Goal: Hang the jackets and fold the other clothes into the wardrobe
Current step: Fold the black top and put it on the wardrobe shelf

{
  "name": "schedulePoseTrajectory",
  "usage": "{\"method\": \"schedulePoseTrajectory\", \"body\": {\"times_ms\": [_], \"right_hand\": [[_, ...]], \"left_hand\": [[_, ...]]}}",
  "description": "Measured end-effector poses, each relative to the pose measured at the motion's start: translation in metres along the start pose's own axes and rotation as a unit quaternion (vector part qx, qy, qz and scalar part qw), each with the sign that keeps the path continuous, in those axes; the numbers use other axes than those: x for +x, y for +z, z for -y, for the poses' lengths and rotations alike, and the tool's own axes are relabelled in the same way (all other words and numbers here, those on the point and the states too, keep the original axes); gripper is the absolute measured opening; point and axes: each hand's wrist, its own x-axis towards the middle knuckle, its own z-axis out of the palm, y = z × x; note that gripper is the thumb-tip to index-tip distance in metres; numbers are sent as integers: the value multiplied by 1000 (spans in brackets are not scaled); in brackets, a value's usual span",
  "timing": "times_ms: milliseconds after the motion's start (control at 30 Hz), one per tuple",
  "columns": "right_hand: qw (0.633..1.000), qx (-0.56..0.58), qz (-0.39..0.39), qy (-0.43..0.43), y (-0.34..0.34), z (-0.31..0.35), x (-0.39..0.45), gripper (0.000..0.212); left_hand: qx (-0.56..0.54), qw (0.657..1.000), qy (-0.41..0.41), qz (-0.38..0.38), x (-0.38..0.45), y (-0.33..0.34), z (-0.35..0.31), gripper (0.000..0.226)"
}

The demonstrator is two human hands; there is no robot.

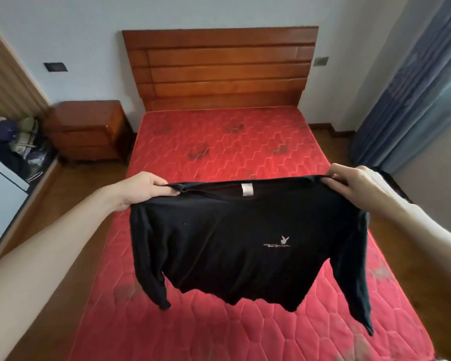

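Nightstand (87, 130) left of red mattress (214, 142); hands spread black shirt (235, 243).

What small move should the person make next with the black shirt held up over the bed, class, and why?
Probably lower it flat onto the red mattress. The left hand and right hand grip the black long-sleeved shirt at its shoulders, and it hangs spread in the air, unfolded, so it needs a surface for folding.
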Motion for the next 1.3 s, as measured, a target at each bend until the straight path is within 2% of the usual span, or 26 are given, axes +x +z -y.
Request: {"method": "schedulePoseTrajectory", "body": {"times_ms": [167,333,433,600,633,700,767,800,867,900,933,967,1033,1133,1167,1233,1300], "right_hand": [[997,15,69,19,141,-22,23,20],[992,26,111,48,291,-51,31,20],[991,21,123,57,360,-70,31,19],[992,-1,125,-13,435,-92,54,20],[993,4,118,2,446,-93,66,17],[989,30,107,95,465,-91,98,17],[968,99,118,199,483,-85,132,27],[947,175,110,246,493,-80,149,27],[873,356,70,326,512,-66,175,19],[843,411,57,341,520,-60,184,22],[831,436,61,340,530,-55,189,34],[833,436,82,331,542,-50,188,45],[859,395,127,298,568,-43,169,55],[927,235,199,215,614,-39,108,48],[936,189,231,185,628,-37,85,49],[940,110,286,150,654,-34,45,54],[926,60,339,157,673,-29,16,63]], "left_hand": [[-29,998,-23,-54,89,57,80,20],[-28,994,-46,-91,184,129,173,22],[3,994,-39,-105,233,163,218,21],[131,974,-40,-182,308,194,264,25],[152,966,-46,-204,323,196,269,26],[163,951,-66,-256,351,197,274,29],[139,939,-100,-298,378,194,276,32],[100,940,-110,-307,391,193,276,33],[-39,942,-108,-315,416,193,274,29],[-118,935,-102,-318,425,196,275,25],[-173,924,-100,-324,431,200,278,30],[-199,921,-104,-318,434,207,284,44],[-157,940,-116,-281,432,230,304,58],[-34,970,-94,-221,407,282,347,51],[13,977,-75,-201,394,300,359,48],[106,980,-31,-165,375,334,382,47],[209,969,9,-130,362,362,397,51]]}}
